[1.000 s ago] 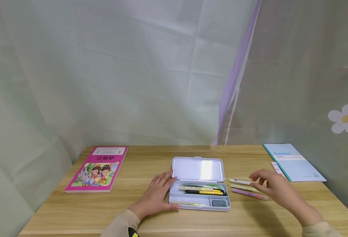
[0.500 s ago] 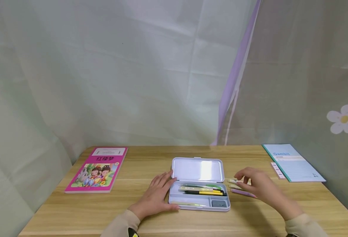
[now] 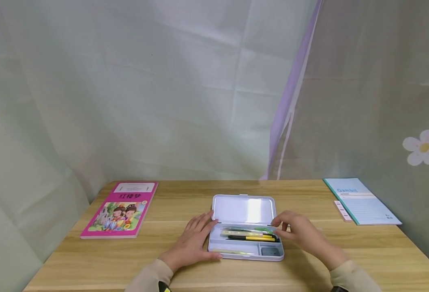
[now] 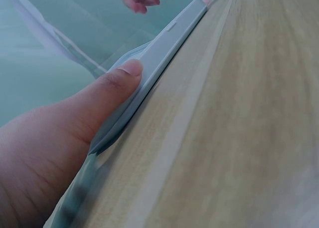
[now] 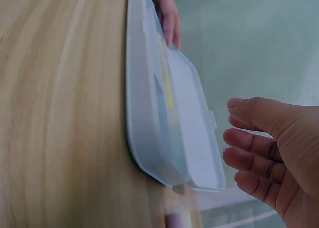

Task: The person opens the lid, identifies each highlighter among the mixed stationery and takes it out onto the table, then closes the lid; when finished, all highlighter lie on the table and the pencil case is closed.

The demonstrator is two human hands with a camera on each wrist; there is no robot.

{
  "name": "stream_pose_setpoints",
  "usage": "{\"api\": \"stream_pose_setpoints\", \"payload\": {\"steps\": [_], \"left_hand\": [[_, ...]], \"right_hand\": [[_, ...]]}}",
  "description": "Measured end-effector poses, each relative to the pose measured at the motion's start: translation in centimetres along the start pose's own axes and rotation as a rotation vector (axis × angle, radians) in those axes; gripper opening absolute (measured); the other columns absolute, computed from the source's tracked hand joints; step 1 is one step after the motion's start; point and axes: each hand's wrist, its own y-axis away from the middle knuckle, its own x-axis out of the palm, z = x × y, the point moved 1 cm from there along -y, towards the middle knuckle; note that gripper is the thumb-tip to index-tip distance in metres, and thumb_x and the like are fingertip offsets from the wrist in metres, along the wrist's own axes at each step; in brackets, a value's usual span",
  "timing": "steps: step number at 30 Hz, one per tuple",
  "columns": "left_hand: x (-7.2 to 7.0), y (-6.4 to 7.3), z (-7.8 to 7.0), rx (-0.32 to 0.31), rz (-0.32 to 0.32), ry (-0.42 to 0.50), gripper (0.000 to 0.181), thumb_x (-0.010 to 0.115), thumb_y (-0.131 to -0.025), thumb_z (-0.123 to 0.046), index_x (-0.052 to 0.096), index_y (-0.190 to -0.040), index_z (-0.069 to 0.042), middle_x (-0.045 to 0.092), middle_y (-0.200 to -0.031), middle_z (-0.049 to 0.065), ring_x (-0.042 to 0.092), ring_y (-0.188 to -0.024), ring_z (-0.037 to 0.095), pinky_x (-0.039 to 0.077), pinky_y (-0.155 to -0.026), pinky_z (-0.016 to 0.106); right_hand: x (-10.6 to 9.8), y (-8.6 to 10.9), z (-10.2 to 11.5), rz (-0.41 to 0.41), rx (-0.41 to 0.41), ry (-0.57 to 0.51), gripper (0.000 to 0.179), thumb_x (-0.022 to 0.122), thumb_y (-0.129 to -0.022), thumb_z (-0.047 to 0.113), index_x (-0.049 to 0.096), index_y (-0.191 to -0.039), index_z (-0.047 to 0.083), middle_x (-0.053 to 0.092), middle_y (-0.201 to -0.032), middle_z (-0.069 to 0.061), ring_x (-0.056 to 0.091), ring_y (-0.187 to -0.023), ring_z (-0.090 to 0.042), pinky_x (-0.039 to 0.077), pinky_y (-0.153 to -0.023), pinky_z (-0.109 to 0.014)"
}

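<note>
An open white pencil case [image 3: 243, 210] lies on the table with several pens [image 3: 251, 233] in its long compartment. A thin pale yellow-green stick [image 3: 232, 251] and a grey eraser [image 3: 270, 251] lie in its front compartments. My left hand [image 3: 190, 241] rests along the case's left side, fingers extended, its thumb [image 4: 130, 68] pressing the front wall. Over the case's right end is my right hand [image 3: 302, 233], fingers loosely bent. Nothing shows between them in the right wrist view. This hand covers most of the loose pens; a purple pen end [image 5: 174, 220] shows beyond the case.
On the wooden table [image 3: 178, 194], a pink book [image 3: 117, 213] lies at the left. A light blue notebook [image 3: 362, 202] lies at the right, beside a small pink-and-white strip [image 3: 343, 211]. A pale curtain [image 3: 200, 101] hangs behind the table.
My right hand has moved left, from above the loose pens to the right end of the pencil case. The left hand has stayed in place.
</note>
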Motion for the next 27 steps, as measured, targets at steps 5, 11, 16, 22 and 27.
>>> {"api": "stream_pose_setpoints", "payload": {"steps": [5, 11, 16, 22, 27], "left_hand": [[0.0, 0.0, 0.0, 0.001, 0.0, -0.002, 0.099, 0.061, -0.071, -0.077, 0.039, -0.146, -0.017, 0.017, -0.162, 0.004, 0.023, -0.147, 0.032, 0.018, -0.12, 0.054], [0.1, 0.0, 0.1, 0.006, -0.004, -0.007, 0.099, 0.06, -0.071, -0.078, 0.04, -0.146, -0.017, 0.017, -0.162, 0.004, 0.023, -0.146, 0.033, 0.018, -0.12, 0.055], [0.1, 0.0, 0.1, 0.004, -0.003, -0.011, 0.1, 0.059, -0.071, -0.079, 0.039, -0.146, -0.017, 0.017, -0.162, 0.004, 0.023, -0.146, 0.032, 0.018, -0.12, 0.054], [0.1, 0.0, 0.1, 0.004, -0.004, -0.007, 0.1, 0.06, -0.071, -0.078, 0.04, -0.146, -0.016, 0.017, -0.162, 0.004, 0.023, -0.146, 0.032, 0.018, -0.12, 0.054], [0.1, -0.1, 0.1, 0.0, 0.001, -0.003, 0.1, 0.06, -0.071, -0.078, 0.039, -0.146, -0.017, 0.017, -0.162, 0.004, 0.023, -0.146, 0.032, 0.018, -0.12, 0.054]], "right_hand": [[1.0, -0.5, 0.2, 0.071, 0.023, -0.018, 0.011, 0.074, -0.082, 0.012, 0.069, -0.091, 0.008, 0.066, -0.086, 0.0, 0.051, -0.069, 0.002, 0.047, -0.059, -0.019], [2.1, -0.8, 0.1, 0.084, -0.005, -0.016, 0.012, 0.075, -0.081, 0.012, 0.069, -0.091, 0.008, 0.066, -0.085, 0.0, 0.051, -0.07, 0.003, 0.047, -0.06, -0.019], [3.0, -1.0, 0.0, 0.092, -0.007, -0.032, 0.013, 0.075, -0.081, 0.012, 0.069, -0.091, 0.007, 0.066, -0.085, 0.0, 0.052, -0.07, 0.002, 0.049, -0.06, -0.02], [3.7, -1.5, 0.2, 0.135, 0.018, -0.04, 0.012, 0.074, -0.083, 0.015, 0.069, -0.092, 0.009, 0.066, -0.087, 0.002, 0.053, -0.071, 0.002, 0.049, -0.061, -0.019], [4.1, -1.8, 0.4, 0.153, 0.032, -0.023, 0.011, 0.074, -0.083, 0.016, 0.069, -0.092, 0.011, 0.066, -0.087, 0.004, 0.054, -0.07, 0.0, 0.048, -0.062, -0.017]]}}
